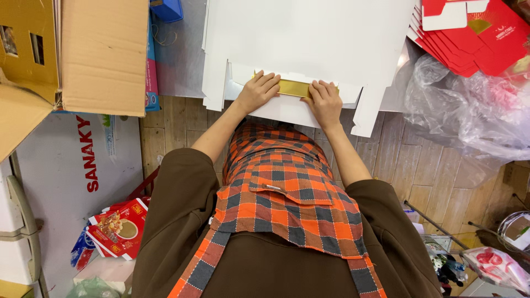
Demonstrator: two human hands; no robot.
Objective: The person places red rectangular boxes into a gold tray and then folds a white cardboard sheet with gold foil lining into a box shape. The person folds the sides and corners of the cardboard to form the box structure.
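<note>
1. Head view looks straight down: a white card sheet (309, 38) lies flat across the top centre, with a gold strip (294, 88) on its near flap.
2. Strip's long axis runs left to right, parallel to the sheet's near edge.
3. Left hand (257, 91) presses flat on the strip's left end, fingers together, palm down.
4. Right hand (324, 102) presses flat on its right end, fingers spread slightly; neither hand is closed around anything.
5. Red boxes (475, 38) stack at upper right, just beside the sheet; a plastic bag (469, 110) lies below them.
6. Brown carton (102, 55) stands at upper left, apart.
7. Checked apron (281, 187) hides the floor (171, 124) between the arms.
</note>
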